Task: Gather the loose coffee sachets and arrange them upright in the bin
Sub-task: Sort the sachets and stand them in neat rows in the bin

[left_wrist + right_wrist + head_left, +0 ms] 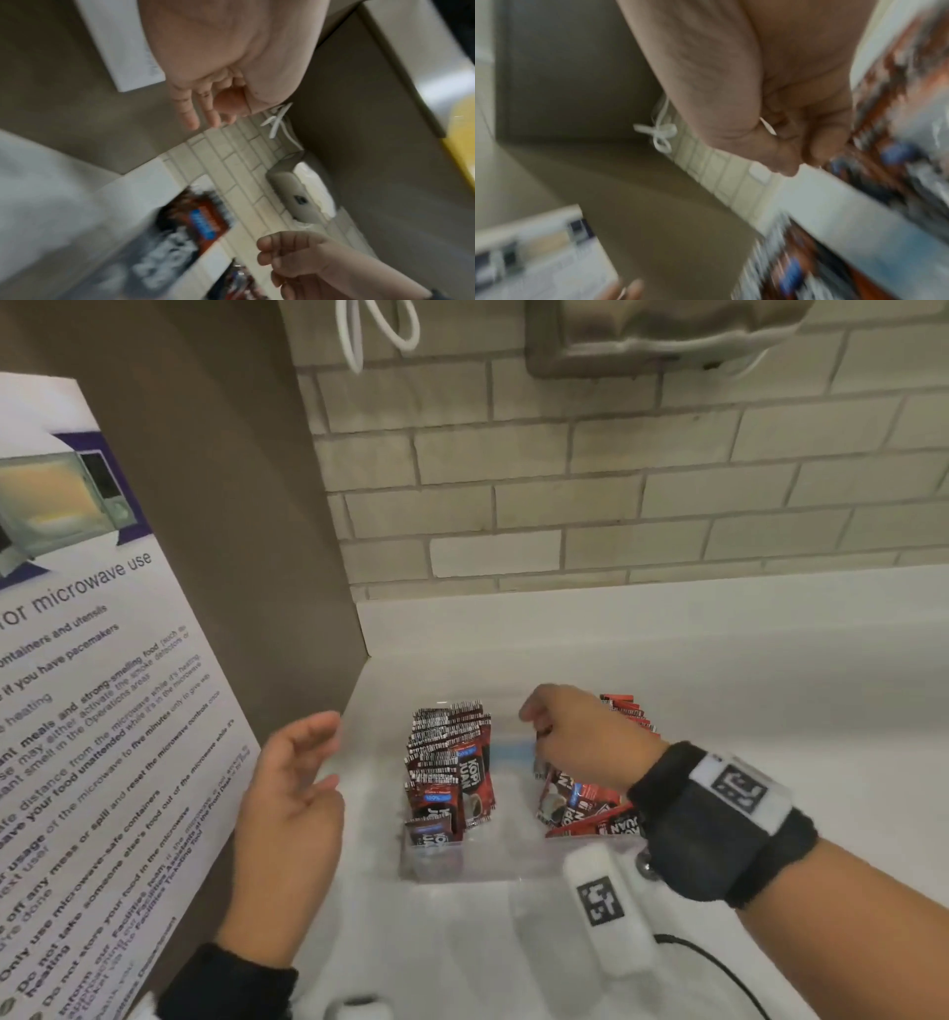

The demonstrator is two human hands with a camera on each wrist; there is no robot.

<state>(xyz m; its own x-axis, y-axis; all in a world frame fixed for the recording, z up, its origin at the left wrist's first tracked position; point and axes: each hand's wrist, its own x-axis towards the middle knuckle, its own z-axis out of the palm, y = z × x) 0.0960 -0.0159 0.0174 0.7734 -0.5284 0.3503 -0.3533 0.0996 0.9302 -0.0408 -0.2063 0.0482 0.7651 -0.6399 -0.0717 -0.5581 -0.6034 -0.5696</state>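
Note:
A clear plastic bin [513,868] stands on the white counter. A row of red-and-black coffee sachets [452,762] stands upright along its left side. More sachets [580,806] lie in a leaning heap at its right side. My right hand [539,737] is curled over that heap and its fingertips pinch a sachet edge. The blurred right wrist view shows the same curled fingers [816,146] beside the sachets [898,101]. My left hand [318,762] hovers left of the bin, fingers relaxed and empty, as the left wrist view [203,115] confirms.
A microwave-use poster [77,711] hangs on the brown side panel close to my left hand. A tiled wall runs behind the counter, with a paper towel dispenser [667,336] and a white cord [380,331] overhead. Bare counter [770,685] lies right of the bin.

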